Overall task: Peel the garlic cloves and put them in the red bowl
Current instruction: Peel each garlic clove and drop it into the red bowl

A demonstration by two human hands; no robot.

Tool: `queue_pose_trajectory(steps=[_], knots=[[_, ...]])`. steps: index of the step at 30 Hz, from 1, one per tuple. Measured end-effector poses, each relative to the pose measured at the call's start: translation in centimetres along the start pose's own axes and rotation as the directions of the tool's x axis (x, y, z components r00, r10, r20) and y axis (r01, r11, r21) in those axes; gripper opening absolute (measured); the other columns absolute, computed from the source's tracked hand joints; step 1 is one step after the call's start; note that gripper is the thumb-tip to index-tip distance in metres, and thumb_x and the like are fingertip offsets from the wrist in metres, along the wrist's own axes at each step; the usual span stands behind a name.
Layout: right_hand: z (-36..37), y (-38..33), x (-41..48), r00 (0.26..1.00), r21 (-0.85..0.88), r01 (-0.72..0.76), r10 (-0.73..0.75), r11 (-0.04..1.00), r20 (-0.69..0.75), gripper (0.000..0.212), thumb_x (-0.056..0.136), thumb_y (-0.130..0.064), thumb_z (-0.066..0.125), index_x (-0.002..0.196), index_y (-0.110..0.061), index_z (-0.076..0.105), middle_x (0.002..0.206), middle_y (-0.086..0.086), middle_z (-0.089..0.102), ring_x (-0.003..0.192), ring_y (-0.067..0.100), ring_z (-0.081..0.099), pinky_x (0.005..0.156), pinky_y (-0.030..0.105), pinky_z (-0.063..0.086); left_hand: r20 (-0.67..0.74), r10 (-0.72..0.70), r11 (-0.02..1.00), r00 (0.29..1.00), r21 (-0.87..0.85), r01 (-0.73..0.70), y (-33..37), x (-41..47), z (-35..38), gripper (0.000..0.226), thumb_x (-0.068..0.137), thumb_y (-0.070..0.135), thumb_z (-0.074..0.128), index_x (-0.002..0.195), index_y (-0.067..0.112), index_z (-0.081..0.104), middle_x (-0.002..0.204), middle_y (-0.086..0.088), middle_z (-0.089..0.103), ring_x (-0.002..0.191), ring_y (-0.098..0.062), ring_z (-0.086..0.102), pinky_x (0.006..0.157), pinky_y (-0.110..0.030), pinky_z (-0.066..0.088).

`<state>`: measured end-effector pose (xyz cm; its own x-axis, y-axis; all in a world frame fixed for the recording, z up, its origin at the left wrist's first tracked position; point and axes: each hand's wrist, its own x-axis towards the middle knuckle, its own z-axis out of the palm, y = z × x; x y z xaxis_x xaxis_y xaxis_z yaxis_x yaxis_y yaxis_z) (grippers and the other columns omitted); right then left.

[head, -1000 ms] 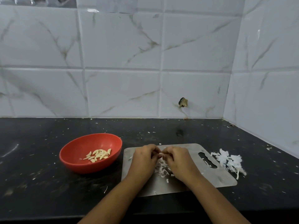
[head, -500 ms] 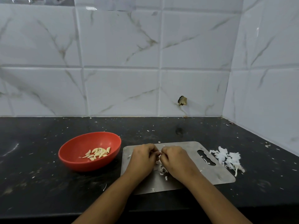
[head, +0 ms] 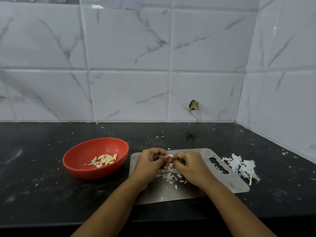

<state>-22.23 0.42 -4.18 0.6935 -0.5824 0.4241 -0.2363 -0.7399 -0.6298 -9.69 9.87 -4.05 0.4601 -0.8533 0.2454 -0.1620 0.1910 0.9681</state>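
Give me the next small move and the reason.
Probably pull the remaining skin off the clove: the left hand and right hand both pinch it over the steel board, skin seems to cling to it, and the red bowl of peeled cloves waits left.

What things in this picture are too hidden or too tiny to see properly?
Head view, garlic clove: the left hand and right hand pinch it and cover most of it, so how much skin is on it is unclear.
Head view, peeled cloves in the red bowl: small and overlapping, no exact count.
Head view, dark lump on the wall: too small to identify.
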Motion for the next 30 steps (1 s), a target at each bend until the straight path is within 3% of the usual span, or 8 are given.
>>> queue_pose_trajectory(steps=[2, 5, 10, 14, 18, 21, 25, 30], knots=[[-0.2, 0.0, 0.1, 1.0, -0.01, -0.019, 0.019, 1.0, -0.02, 0.021, 0.092, -0.011, 0.057, 0.094, -0.018, 0.077, 0.072, -0.005, 0.069, 0.057, 0.009, 0.06, 0.052, 0.02, 0.048, -0.011, 0.007, 1.0, 1.0, 0.0, -0.007, 0.0, 0.0, -0.1, 0.015, 0.091, -0.003, 0.058, 0.083, 0.005, 0.068, 0.068, -0.002, 0.069, 0.062, -0.008, 0.061, 0.058, -0.017, 0.05], [-0.3, 0.1, 0.0, 0.999, -0.131, -0.014, 0.018, 0.991, 0.034, 0.023, 0.096, -0.015, 0.053, 0.104, -0.014, 0.075, 0.096, -0.007, 0.072, 0.067, -0.006, 0.057, 0.061, 0.006, 0.039, -0.056, 0.019, 0.998, 0.998, 0.056, -0.016, -0.1, -0.1, -0.1, 0.016, 0.091, -0.001, 0.059, 0.083, 0.008, 0.069, 0.071, -0.002, 0.072, 0.065, -0.009, 0.063, 0.059, -0.017, 0.05], [-0.1, -0.1, -0.2, 0.992, -0.078, -0.009, -0.001, 0.997, -0.125, 0.014, 0.092, -0.016, 0.062, 0.091, -0.02, 0.075, 0.077, -0.009, 0.069, 0.068, 0.001, 0.062, 0.062, 0.015, 0.046, -0.11, 0.141, 0.935, 0.984, 0.343, -0.096, -0.1, -0.4, 0.2, 0.006, 0.09, 0.005, 0.063, 0.088, 0.008, 0.069, 0.076, 0.0, 0.073, 0.06, 0.002, 0.063, 0.056, -0.009, 0.046], [-0.1, -0.8, -0.2, 0.99, 0.135, -0.076, 0.091, 0.988, -0.107, 0.021, 0.095, -0.023, 0.059, 0.078, -0.021, 0.072, 0.072, 0.004, 0.071, 0.068, 0.018, 0.066, 0.061, 0.03, 0.053, -0.084, 0.351, 0.748, 0.932, 0.624, -0.225, -0.1, -0.8, 0.5, 0.006, 0.091, 0.008, 0.061, 0.088, 0.01, 0.066, 0.077, 0.005, 0.071, 0.064, 0.007, 0.06, 0.061, -0.003, 0.039], [0.2, -1.3, -0.3, 0.994, 0.104, -0.108, 0.108, 0.989, 0.009, 0.027, 0.098, -0.017, 0.054, 0.074, -0.023, 0.066, 0.069, -0.002, 0.068, 0.055, -0.001, 0.058, 0.052, 0.011, 0.04, 0.052, 0.437, 0.521, 0.898, 0.799, -0.3, -0.4, -1.0, 0.8, 0.013, 0.098, 0.02, 0.047, 0.098, 0.014, 0.059, 0.09, 0.0, 0.069, 0.085, -0.014, 0.062, 0.074, -0.025, 0.045], [-0.1, -1.6, 0.0, 0.964, 0.378, -0.267, 0.25, 0.887, 0.094, 0.026, 0.098, -0.018, 0.055, 0.078, -0.01, 0.069, 0.065, 0.002, 0.064, 0.049, 0.0, 0.052, 0.049, 0.013, 0.04, 0.052, 0.546, 0.383, 0.836, 0.872, -0.304, -0.1, -1.4, 1.0, 0.011, 0.096, 0.018, 0.049, 0.095, 0.018, 0.059, 0.082, 0.005, 0.067, 0.079, -0.013, 0.062, 0.062, -0.021, 0.03], [-0.4, -1.9, -0.2, 0.933, 0.622, -0.359, 0.29, 0.696, 0.214, 0.023, 0.097, -0.016, 0.057, 0.083, -0.005, 0.071, 0.058, -0.002, 0.058, 0.051, 0.003, 0.047, 0.05, 0.015, 0.04, -0.009, 0.541, 0.511, 0.841, 0.798, -0.32, 0.3, -1.6, 1.0, 0.012, 0.096, 0.018, 0.053, 0.091, 0.016, 0.064, 0.079, 0.003, 0.069, 0.071, -0.007, 0.059, 0.065, -0.015, 0.039], [0.3, -2.0, -0.4, 0.987, 0.395, -0.127, 0.155, 0.91, -0.038, 0.017, 0.089, -0.02, 0.069, 0.076, -0.008, 0.069, 0.059, -0.002, 0.064, 0.053, 0.002, 0.056, 0.053, 0.012, 0.042, -0.113, 0.399, 0.735, 0.91, 0.633, -0.244, 0.7, -1.7, 0.6, 0.015, 0.09, 0.005, 0.059, 0.08, 0.013, 0.067, 0.07, 0.005, 0.068, 0.066, -0.003, 0.06, 0.058, -0.006, 0.038]])
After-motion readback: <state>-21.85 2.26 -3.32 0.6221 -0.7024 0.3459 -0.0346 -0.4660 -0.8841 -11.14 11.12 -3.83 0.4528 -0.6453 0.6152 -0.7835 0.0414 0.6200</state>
